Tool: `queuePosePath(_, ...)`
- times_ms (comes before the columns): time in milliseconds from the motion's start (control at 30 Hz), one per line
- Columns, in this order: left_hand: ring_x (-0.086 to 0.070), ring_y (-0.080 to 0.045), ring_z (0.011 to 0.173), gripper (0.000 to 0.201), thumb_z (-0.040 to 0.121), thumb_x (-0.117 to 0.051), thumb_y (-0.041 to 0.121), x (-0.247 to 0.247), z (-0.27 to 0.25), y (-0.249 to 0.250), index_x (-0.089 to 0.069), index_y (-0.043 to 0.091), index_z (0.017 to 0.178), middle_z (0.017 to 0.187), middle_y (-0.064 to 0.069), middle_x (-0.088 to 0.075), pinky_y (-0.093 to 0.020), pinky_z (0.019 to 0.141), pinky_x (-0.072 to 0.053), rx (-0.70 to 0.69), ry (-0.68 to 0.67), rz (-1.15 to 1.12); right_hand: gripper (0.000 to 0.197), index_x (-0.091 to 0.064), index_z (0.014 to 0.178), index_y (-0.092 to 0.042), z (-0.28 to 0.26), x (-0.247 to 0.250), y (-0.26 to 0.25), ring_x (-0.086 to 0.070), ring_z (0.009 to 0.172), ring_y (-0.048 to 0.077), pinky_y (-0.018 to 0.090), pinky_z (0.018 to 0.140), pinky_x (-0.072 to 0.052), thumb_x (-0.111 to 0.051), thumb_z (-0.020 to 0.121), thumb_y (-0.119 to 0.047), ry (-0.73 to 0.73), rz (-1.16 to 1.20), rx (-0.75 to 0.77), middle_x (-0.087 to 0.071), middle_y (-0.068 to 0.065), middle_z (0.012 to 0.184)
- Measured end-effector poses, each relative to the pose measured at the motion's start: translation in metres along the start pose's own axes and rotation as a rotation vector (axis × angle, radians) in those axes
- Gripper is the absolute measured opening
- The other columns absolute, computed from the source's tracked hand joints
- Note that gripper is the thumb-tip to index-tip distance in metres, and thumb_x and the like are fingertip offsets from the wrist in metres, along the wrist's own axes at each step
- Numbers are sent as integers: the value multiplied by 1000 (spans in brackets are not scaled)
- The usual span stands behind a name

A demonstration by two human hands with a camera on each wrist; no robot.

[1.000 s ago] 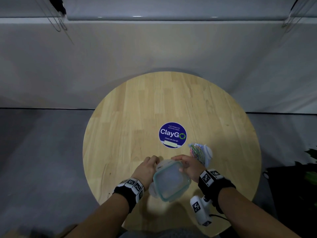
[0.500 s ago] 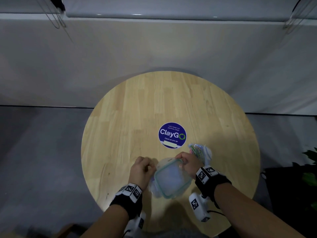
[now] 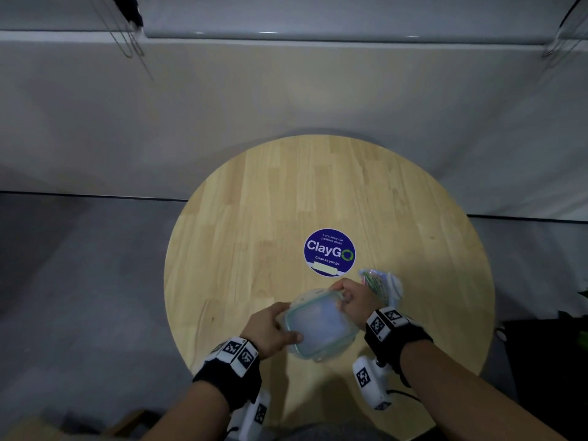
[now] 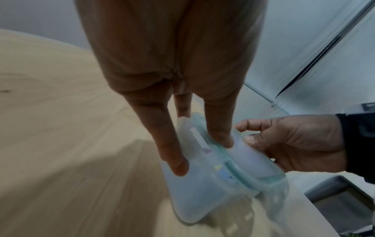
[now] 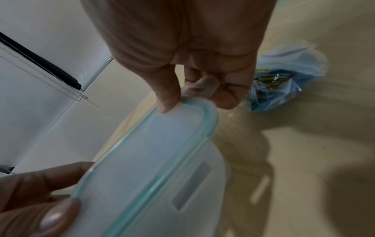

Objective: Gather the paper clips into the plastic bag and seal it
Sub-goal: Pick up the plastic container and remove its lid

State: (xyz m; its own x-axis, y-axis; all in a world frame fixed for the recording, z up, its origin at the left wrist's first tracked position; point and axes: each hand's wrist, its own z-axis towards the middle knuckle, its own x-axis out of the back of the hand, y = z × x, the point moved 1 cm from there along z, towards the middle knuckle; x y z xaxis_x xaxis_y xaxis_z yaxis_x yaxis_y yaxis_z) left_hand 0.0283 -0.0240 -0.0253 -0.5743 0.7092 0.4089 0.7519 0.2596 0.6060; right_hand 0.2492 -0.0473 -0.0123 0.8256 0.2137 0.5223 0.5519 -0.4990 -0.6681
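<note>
A clear plastic bag (image 3: 381, 286) with coloured paper clips inside lies on the round wooden table (image 3: 286, 202), just right of my hands; it also shows as the bag (image 5: 284, 80). Both hands hold a translucent food container (image 3: 318, 326) with a teal-rimmed lid (image 5: 152, 160), tilted above the table's near part. My left hand (image 3: 270, 329) grips its left side, thumb on the lid and fingers on the container wall (image 4: 202, 184). My right hand (image 3: 356, 300) pinches the latch tab (image 5: 202, 86) at the lid's far right edge.
A blue round ClayGo sticker (image 3: 329, 252) sits at the table's middle, just beyond the container. A white wall runs behind the table, and grey floor lies to the left. A dark object and a plant edge (image 3: 582, 316) stand at the right.
My left hand has slid from the container's far-left corner toward its near-left side. The container has turned a little. The right hand stays at the far right edge; the bag has not moved.
</note>
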Motion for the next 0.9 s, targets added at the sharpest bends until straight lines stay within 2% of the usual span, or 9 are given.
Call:
queuePosePath(100, -63, -16, 58, 49, 74, -72, 33, -1, -2, -1, -54, 30, 120, 76, -4, -65, -29, 64, -55, -10, 16, -68, 30, -64, 104, -20, -1, -3, -2, -54, 83, 15, 21, 73, -39, -58, 80, -3, 11, 44, -15, -58, -4, 84)
queuePosePath(267, -60, -20, 56, 33, 78, -73, 22, -1, -2, -3, -59, 18, 108, 74, -8, -60, -33, 59, -56, 35, 47, -283, 26, -62, 106, -11, 2, -2, -2, -55, 89, 16, 22, 80, -38, -68, 81, -11, 27, 120, -93, -58, -1, 89)
queuePosePath(400, -61, -17, 50, 23, 78, -72, 16, -1, -3, -2, -55, 17, 92, 71, -9, -63, -27, 50, -54, 30, 148, -332, 21, -59, 78, -7, 1, 1, 9, -63, 65, 26, 45, 70, -58, -75, 76, -21, -9, 242, -246, -64, 7, 71)
queuePosePath(467, -62, -18, 52, 21, 78, -72, 17, -1, 0, -4, -54, 20, 89, 71, -8, -64, -29, 52, -55, 15, 164, -316, 19, -59, 74, -7, -1, 0, 11, -64, 55, 24, 45, 65, -60, -74, 78, -19, -30, 348, -296, -66, 9, 68)
queuePosePath(567, -62, -20, 53, 24, 78, -72, 17, 0, 1, -4, -53, 23, 90, 70, -9, -63, -32, 55, -57, -8, 157, -305, 21, -59, 76, -5, -3, -1, 11, -65, 54, 26, 47, 64, -60, -74, 78, -19, -44, 394, -298, -67, 12, 71)
queuePosePath(733, -62, -24, 59, 33, 73, -76, 14, -3, 2, -1, -53, 23, 95, 73, -9, -64, -38, 58, -58, -17, 145, -303, 29, -57, 77, -9, -3, -6, 18, -68, 68, 35, 53, 67, -59, -78, 72, -28, 10, 333, -284, -68, 12, 77)
queuePosePath(767, -63, -23, 58, 33, 73, -77, 15, -4, 1, 0, -53, 23, 94, 74, -9, -65, -37, 58, -58, -7, 158, -309, 29, -56, 76, -11, -3, -7, 17, -69, 72, 36, 54, 68, -59, -78, 69, -29, 26, 327, -281, -68, 11, 78)
queuePosePath(833, -63, -20, 59, 33, 72, -78, 20, -3, -1, 3, -54, 22, 95, 78, -9, -65, -28, 54, -55, 9, 194, -289, 31, -54, 76, -15, -4, -7, 10, -65, 75, 29, 44, 72, -57, -80, 67, -28, 112, 267, -260, -64, 6, 79)
queuePosePath(900, -61, -19, 67, 40, 68, -79, 33, -1, -3, 5, -53, 20, 96, 86, -7, -62, -22, 53, -47, 51, 286, -132, 35, -50, 82, -16, -5, -7, 5, -56, 75, 22, 32, 70, -45, -79, 67, -28, 201, 126, -226, -59, 3, 84)
